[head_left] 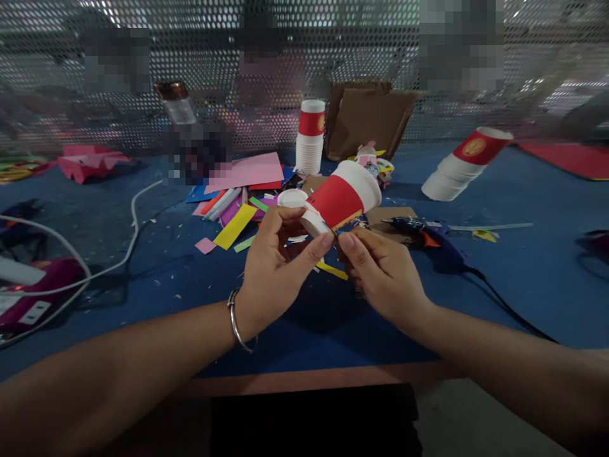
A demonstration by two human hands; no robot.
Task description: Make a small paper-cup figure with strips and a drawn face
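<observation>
A red and white paper cup (339, 198) is tilted above the table, its wide rim up and to the right. My left hand (280, 260) grips it near the narrow base, thumb below and fingers behind. Beside that base, my right hand (383, 270) is closed in a pinch, thumb against fingers. What lies between those fingertips is too small and hidden to name. A small white round piece (292, 198) shows just behind my left fingers. Below the hands lies a yellow paper strip (332, 271).
Behind the cup stand a stack of paper cups (309, 149) and brown cardboard (368, 120). Another cup stack (464, 165) leans at the right. A glue gun (440, 244) trails its black cord rightward. Paper scraps (235, 226), markers (221, 204) and a white cable (134, 216) lie left.
</observation>
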